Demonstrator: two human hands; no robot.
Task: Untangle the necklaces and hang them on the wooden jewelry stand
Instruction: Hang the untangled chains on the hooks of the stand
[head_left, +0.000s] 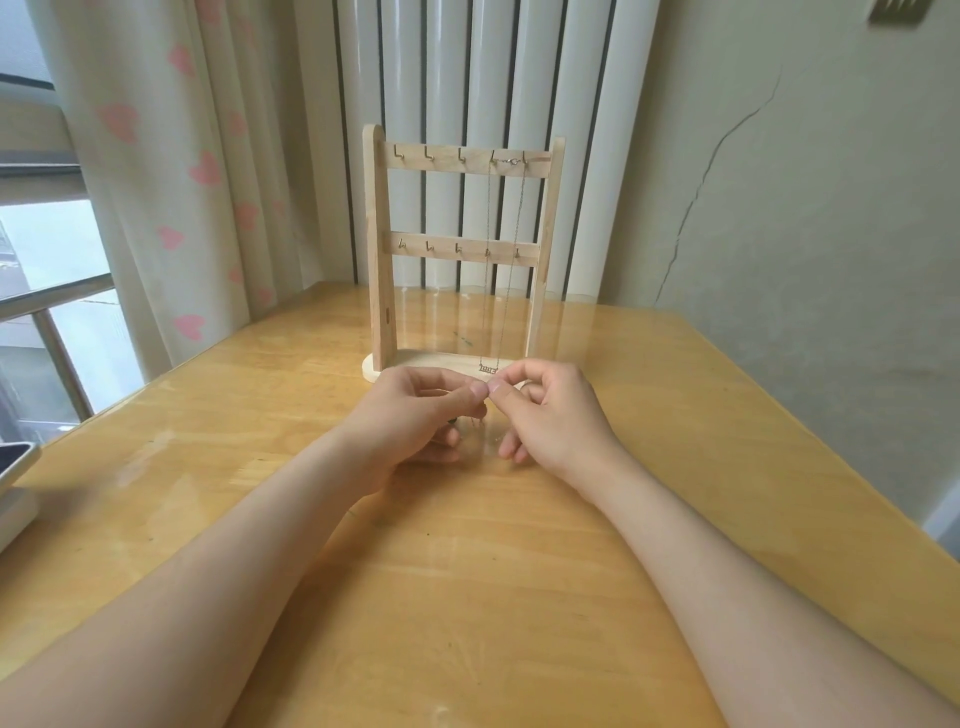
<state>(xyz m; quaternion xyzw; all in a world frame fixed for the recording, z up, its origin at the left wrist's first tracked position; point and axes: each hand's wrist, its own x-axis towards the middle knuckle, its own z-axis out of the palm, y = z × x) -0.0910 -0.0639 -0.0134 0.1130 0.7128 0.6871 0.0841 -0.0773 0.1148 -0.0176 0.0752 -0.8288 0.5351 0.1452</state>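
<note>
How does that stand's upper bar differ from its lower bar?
The upper bar carries a necklace, draped across its two rightmost hooks; the lower bar has nothing hooked on, the chain only hanging past it. The upper bar's hooks look longer than the lower bar's. Both hold five hooks.

Soft window daylight, wide-angle edge distortion

Pale wooden two-rail jewelry stand (377, 249) blocks centre of frame, at back of glossy orange wooden table (467, 597). Thin hanging necklace (488, 270) crosses stand's right half; reach left hooks freely. Your left hand (415, 421) and right hand (550, 421) crowd stand base, pinching faint fine chain (480, 423). You have open tabletop either side of stand. White box (15, 504) sits at left edge.
</note>
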